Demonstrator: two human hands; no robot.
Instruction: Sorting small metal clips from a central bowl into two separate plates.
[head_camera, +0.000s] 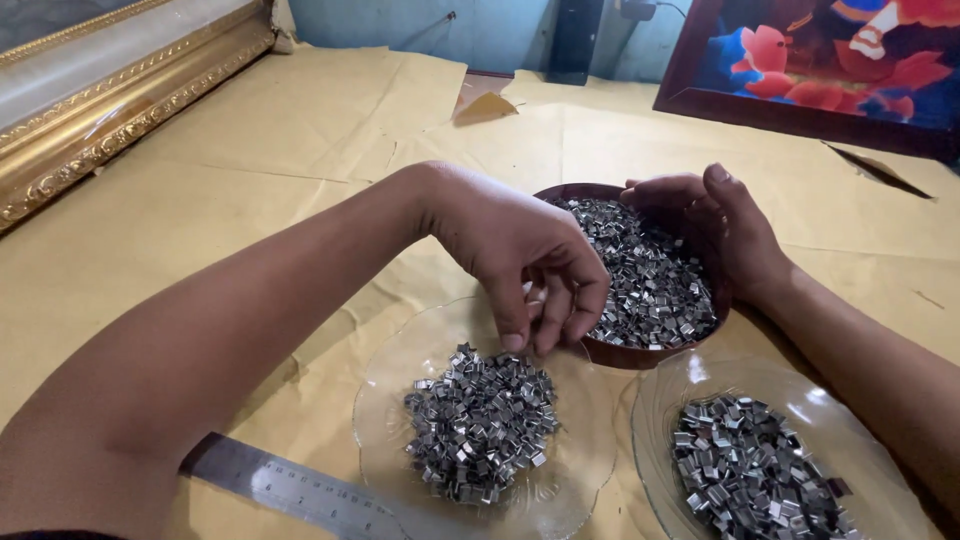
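Our left hand (520, 255) hangs over the near rim of the brown bowl (600, 352), fingers curled downward with the tips drawn together just above the left glass plate (385, 380). We cannot tell whether a metal piece is pinched between them; the fingertips hide it. Directly below and slightly toward us lies the heap of small metal clips (480, 420) on that plate, so the drop from fingertips to heap is short and nearly straight down.

Our right hand (720, 225) cups the far right rim of the brown bowl, fingers bent over its edge, holding the rim itself and not any loose clip. The bowl is filled with a larger mass of loose clips (645, 275), lying between the two hands.

A second glass plate (900, 470) sits at the lower right, touching or nearly touching the bowl, with its own clip pile (760, 465). It lies under our right forearm, well apart from the left hand.

The left hand is the nearer one to the left plate's heap. A steel ruler (300, 490) lies slantwise on the paper-covered desk (250, 170) below our left forearm. A gilt frame (110, 110) and a colourful framed picture (820, 60) rest at the far edges.
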